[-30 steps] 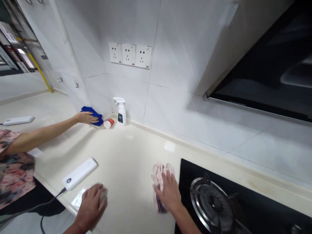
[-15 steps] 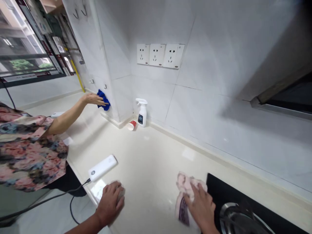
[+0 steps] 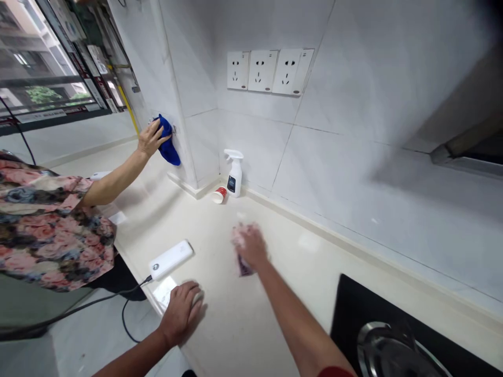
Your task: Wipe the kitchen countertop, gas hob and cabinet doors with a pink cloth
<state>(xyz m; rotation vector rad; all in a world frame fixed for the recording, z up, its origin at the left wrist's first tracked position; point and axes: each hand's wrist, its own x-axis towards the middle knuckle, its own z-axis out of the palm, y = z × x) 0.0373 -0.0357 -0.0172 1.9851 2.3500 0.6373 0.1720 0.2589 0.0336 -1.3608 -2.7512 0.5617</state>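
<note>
Right hand (image 3: 254, 247) holding the pink cloth (image 3: 238, 238) down on the counter (image 3: 223, 330), between spray bottle (image 3: 234, 178) and hob (image 3: 349, 303).
Cloth and fingers blurred; dark patch visible at cloth's near end. Left hand (image 3: 181, 310) rests near the counter edge, fingers bent, something pale under it; can't tell what, or whether I'm gripping it. White device (image 3: 171, 259) just beyond, cable (image 3: 113, 293) plugged in. Bottle upright in the corner, red-and-white cup (image 3: 220, 195) tipped beside it. Co-worker's hand (image 3: 151, 139) has a blue cloth (image 3: 170, 149) at the wall corner.
</note>
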